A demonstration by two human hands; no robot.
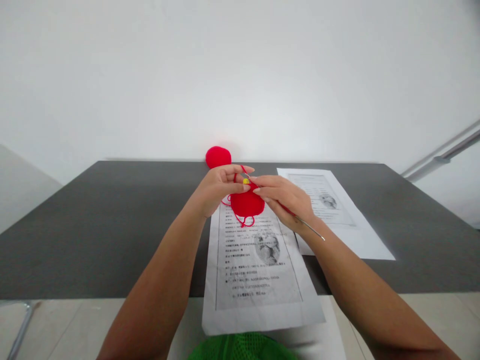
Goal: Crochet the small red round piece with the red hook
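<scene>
My left hand (pixel 224 186) pinches the upper edge of a red crochet piece (pixel 247 202), with red yarn running over its fingers. A small yellow stitch marker (pixel 246 181) sits at the piece's top edge beside the left thumb. In my right hand (pixel 287 196) is a crochet hook (pixel 313 231); its tip meets the yarn near the left fingertips and its shaft sticks out below the palm. Loose red yarn loops hang under the piece. Behind my left hand, a ball of red yarn (pixel 218 157) rests at the table's back edge.
A printed sheet (pixel 258 295) lies under my hands and overhangs the front edge of the dark table (pixel 112 225). To the right lies a second printed sheet (pixel 360 240). A white wall (pixel 240 75) rises behind the table. A metal rail (pixel 461 145) is at the far right.
</scene>
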